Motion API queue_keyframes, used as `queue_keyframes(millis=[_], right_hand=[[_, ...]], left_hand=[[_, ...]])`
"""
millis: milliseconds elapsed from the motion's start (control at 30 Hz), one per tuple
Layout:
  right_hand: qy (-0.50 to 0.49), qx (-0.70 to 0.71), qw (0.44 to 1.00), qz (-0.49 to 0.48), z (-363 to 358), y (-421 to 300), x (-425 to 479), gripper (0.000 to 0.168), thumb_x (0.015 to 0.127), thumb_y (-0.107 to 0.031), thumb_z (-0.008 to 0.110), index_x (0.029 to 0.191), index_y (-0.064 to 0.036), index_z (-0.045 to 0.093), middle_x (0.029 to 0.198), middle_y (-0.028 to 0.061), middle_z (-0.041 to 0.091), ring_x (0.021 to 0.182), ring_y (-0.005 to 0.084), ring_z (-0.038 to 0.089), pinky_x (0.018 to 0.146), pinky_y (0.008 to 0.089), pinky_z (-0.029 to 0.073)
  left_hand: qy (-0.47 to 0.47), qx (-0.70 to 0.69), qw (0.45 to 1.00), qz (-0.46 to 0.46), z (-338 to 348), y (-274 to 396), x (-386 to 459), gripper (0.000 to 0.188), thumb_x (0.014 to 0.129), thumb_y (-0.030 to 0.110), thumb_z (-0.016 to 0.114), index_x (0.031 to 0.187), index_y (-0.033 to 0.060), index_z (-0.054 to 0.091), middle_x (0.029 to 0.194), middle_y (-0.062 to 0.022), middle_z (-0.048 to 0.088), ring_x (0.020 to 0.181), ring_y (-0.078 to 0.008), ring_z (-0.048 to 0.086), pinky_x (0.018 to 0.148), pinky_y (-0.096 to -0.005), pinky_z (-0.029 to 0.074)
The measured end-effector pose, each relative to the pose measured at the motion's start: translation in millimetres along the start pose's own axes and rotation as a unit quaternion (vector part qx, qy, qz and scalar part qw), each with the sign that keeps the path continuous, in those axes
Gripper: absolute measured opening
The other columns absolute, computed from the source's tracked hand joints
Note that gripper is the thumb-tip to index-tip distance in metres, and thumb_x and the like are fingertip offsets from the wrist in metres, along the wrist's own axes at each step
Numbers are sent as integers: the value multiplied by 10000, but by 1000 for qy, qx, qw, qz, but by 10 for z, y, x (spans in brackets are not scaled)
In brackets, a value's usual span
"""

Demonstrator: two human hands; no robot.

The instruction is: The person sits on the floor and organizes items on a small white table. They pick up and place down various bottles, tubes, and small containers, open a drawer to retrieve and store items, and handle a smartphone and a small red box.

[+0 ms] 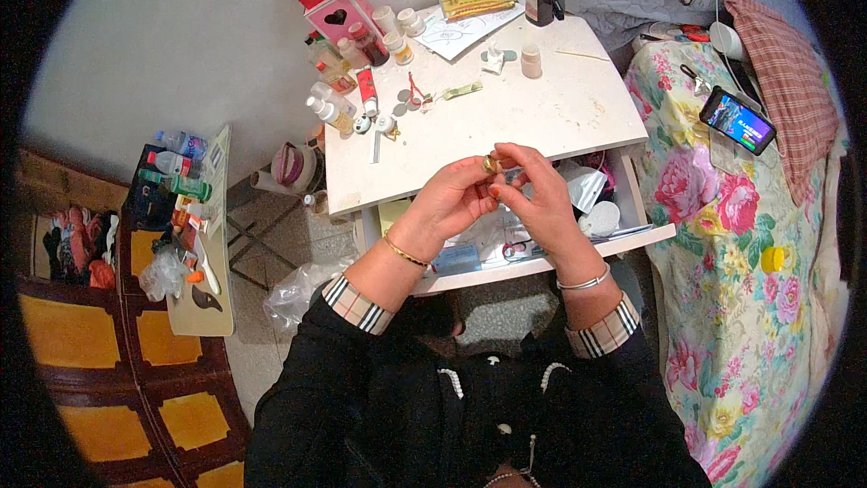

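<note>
My left hand (455, 191) and my right hand (540, 191) meet at the fingertips above an open white drawer (498, 277). On a left finger sits a gold-coloured ring (490, 163). A small orange-red spot shows where the fingers come together; I cannot tell whether it is a nail or a held object. A gold-coloured bangle (406, 252) circles my left wrist, and a silver-coloured bangle (584, 282) my right. Beneath the hands, the drawer contains a blue packet (456, 260), a silver pouch (584, 184) and a round white item (600, 218), partly covered by my hands.
On the white tabletop (528, 105) stand several bottles and jars, a red tube (366, 90) and a pink box (342, 8). A lit phone (737, 120) rests on the floral bed cover (725, 231) to the right. Leftward, a folding table (203, 322) bears bottles and a plastic bag.
</note>
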State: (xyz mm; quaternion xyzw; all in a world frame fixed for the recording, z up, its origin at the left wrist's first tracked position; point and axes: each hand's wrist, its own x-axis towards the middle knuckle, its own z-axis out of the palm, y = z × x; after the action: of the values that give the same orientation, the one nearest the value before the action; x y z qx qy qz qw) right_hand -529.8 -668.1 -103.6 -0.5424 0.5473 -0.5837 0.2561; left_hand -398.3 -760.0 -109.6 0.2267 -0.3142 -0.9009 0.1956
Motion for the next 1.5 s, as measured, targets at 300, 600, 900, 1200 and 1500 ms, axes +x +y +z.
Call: queue_keyframes(millis=[300, 600, 900, 1200, 1500], right_hand=[[-30, 73, 997, 10, -15, 52, 0, 275, 770, -22, 550, 1043, -34, 575, 984, 84, 571, 854, 153, 561, 751, 251, 452], [-60, 277, 950, 130, -48, 96, -22, 250, 827, -55, 502, 1065, -16, 570, 946, 29, 571, 845, 103, 533, 739, 227, 442], [-78, 308, 936, 151, -34, 141, -36, 250, 856, -108, 502, 1080, -17, 565, 880, 8, 570, 740, 71, 497, 684, 204, 427], [-88, 302, 938, 147, -15, 138, -33, 256, 854, -109, 513, 1086, -9, 559, 862, 6, 577, 722, 70, 500, 674, 203, 426], [-96, 285, 945, 128, -19, 148, -28, 222, 841, -79, 516, 1037, -9, 592, 843, 8, 555, 747, 78, 508, 677, 205, 419]], left_hand=[[66, 81, 993, 55, 73, -89, -126, 96, 850, 118, 514, 842, 22, 521, 742, -45, 567, 616, -113, 523, 557, -236, 446], [38, 43, 996, 63, 122, -103, -230, 137, 853, 120, 521, 910, 0, 550, 794, -82, 602, 647, -118, 548, 579, -226, 463], [48, 51, 995, 76, 149, -126, -258, 145, 857, 126, 518, 915, 0, 560, 780, -70, 599, 648, -116, 542, 590, -220, 455], [74, 100, 986, 111, 167, -124, -303, 124, 846, 109, 538, 920, 14, 567, 772, -46, 582, 645, -107, 521, 586, -226, 435], [81, 193, 965, 159, 240, -148, -330, 122, 810, 83, 576, 909, 12, 571, 772, -38, 570, 669, -109, 512, 607, -230, 426]])
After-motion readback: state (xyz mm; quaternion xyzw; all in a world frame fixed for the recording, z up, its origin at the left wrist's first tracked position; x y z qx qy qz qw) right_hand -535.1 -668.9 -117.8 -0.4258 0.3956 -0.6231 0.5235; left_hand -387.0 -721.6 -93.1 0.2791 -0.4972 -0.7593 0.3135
